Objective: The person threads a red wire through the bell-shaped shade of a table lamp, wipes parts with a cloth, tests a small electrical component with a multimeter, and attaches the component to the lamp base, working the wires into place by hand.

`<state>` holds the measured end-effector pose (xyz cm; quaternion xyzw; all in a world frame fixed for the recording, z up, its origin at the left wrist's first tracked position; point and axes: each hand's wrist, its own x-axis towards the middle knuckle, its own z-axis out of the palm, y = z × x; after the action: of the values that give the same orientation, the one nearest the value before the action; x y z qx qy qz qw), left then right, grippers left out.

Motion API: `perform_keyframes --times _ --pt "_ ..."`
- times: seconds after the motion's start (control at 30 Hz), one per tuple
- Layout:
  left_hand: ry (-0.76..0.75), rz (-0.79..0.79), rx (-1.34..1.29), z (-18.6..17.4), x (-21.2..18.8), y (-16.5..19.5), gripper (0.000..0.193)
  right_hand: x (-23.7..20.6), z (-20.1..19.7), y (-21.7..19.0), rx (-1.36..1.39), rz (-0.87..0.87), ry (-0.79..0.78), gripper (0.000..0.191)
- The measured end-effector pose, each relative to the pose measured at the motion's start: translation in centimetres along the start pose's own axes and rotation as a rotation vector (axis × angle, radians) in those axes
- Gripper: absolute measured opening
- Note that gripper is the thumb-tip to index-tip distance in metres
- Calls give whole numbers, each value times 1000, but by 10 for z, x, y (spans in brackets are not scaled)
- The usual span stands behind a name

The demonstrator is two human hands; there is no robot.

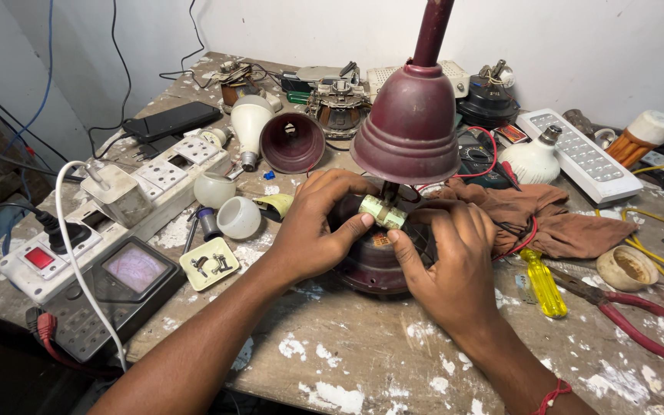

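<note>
Pale-green connector block [382,211] pinched between your left hand [313,227] and right hand [447,265], fingertips closed on it, above the maroon fan motor [366,261].

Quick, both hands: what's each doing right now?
Left hand: closed, pinching the small pale green block.
Right hand: closed, fingertips gripping the same block.

A single head-worn view is being used. The workbench [363,361] is being looked down on from close above and in front, facing the white wall [578,46]; both forearms are being framed from the lower edge.
</note>
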<state>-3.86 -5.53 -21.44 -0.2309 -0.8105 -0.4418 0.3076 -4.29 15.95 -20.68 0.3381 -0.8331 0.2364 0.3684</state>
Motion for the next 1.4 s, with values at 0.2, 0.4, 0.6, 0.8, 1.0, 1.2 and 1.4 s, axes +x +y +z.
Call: perform_keyframes --times 0.2,0.4,0.6,0.8,1.0,1.2,1.4 --pt "2 3 25 0 0 1 37 0 5 -2 -22 8 -9 27" --pt "-11 15 21 -2 1 2 37 0 3 -3 1 -7 12 29" --pt "-17 26 1 -1 0 0 33 -1 2 -4 40 26 24 22" --pt "-3 59 13 -3 2 -2 35 -1 5 -4 93 75 19 29" --pt "31 40 47 -9 3 1 39 -3 4 -4 111 111 -5 41" --pt "8 -12 54 -10 3 3 28 -2 0 -4 115 79 -6 30" --pt "-12 2 61 -10 2 1 36 0 1 -9 143 89 10 36"
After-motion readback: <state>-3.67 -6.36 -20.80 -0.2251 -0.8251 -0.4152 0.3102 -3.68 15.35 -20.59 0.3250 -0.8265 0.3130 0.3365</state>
